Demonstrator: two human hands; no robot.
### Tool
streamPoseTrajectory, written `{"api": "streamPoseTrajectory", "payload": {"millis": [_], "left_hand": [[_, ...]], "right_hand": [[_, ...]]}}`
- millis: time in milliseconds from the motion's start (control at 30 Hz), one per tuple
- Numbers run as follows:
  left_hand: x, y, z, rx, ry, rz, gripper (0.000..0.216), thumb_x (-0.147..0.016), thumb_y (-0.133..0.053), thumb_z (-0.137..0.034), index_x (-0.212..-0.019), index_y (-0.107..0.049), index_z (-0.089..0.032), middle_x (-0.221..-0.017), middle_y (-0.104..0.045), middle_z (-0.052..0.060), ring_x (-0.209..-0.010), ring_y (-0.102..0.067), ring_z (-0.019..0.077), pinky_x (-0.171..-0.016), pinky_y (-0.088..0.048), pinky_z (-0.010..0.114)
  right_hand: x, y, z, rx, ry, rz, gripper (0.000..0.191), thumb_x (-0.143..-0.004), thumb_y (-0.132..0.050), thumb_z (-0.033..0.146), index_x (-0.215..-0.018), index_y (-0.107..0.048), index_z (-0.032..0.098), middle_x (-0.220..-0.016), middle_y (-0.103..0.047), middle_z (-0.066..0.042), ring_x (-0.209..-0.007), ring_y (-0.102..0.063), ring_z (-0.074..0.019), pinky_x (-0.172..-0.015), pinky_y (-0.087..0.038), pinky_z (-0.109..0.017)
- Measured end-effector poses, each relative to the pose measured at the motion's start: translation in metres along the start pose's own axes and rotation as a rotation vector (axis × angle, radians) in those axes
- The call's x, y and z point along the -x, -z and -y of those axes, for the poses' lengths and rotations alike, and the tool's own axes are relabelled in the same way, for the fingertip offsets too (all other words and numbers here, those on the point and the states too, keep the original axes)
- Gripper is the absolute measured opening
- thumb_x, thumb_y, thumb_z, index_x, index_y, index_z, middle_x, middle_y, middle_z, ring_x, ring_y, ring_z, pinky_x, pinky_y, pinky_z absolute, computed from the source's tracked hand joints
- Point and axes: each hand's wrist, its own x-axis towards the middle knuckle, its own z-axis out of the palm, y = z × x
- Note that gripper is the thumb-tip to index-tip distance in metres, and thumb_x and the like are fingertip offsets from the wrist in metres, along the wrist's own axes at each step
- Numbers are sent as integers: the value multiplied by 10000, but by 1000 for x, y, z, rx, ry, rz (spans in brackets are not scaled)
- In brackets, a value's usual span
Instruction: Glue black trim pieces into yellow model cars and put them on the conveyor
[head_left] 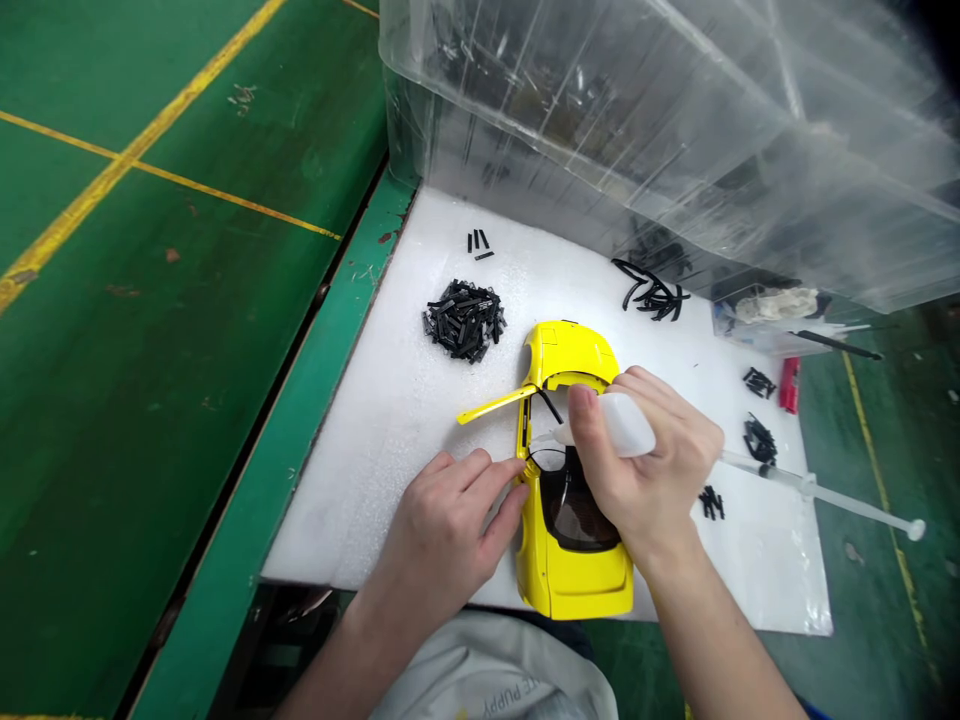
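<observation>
A yellow model car body (574,585) lies on a white foam sheet (352,500) in front of me, with one door (495,404) swung out to the left. My right hand (660,450) is closed around a small white squeeze bottle (628,425). Its narrow nozzle tip points down to the left, by the open door's frame; whether it touches the body cannot be seen. My left hand (457,510) pinches the left side of the car body, index finger and thumb just behind the door opening. The dark rear window (574,505) is partly covered by my right hand.
A pile of small black parts (465,320) sits at upper left, with several loose strips (478,243) above it. Curved black strips (651,292) lie farther back. Large clear plastic bins (600,120) line the far side. At right are small black piles (760,440) and a white rod (847,497).
</observation>
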Motion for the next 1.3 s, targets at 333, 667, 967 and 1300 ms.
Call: {"api": "streamPoseTrajectory", "payload": {"millis": [333,667,967,1300], "left_hand": [[-1,1,0,-10,10,0,207,-970,-474,-189,-981,-676,-143,-719,-656,25,-633,-574,144,-570,-442,274],[-1,2,-1,17,19,21,195,-960,-497,-169,-1000,-684,-127,-726,-655,30,-634,-565,146,-585,-444,276],[0,2,5,12,-5,-6,176,-958,-511,-185,-1022,-674,-165,-756,-656,9,-620,-572,128,-612,-470,258],[3,3,0,-35,226,-70,254,-941,-514,-295,-1082,-700,-192,-692,-617,-29,-520,-514,94,-516,-432,204]], "right_hand": [[2,1,0,-26,-48,-68,431,-858,-619,135,-561,-318,216,-536,-271,60,-503,-257,-95,-504,-215,-300],[-2,33,-36,-639,-661,-425,435,-883,-546,552,-604,-418,243,-549,-315,38,-463,-339,-127,-442,-261,-307],[14,53,-144,-369,-805,-67,315,-725,-700,444,-910,-697,188,-928,-690,-49,-780,-587,-168,-690,-463,-301],[4,31,-171,45,-824,-46,100,-646,-651,194,-656,-552,182,-648,-583,3,-647,-517,-168,-714,-424,-330]]}}
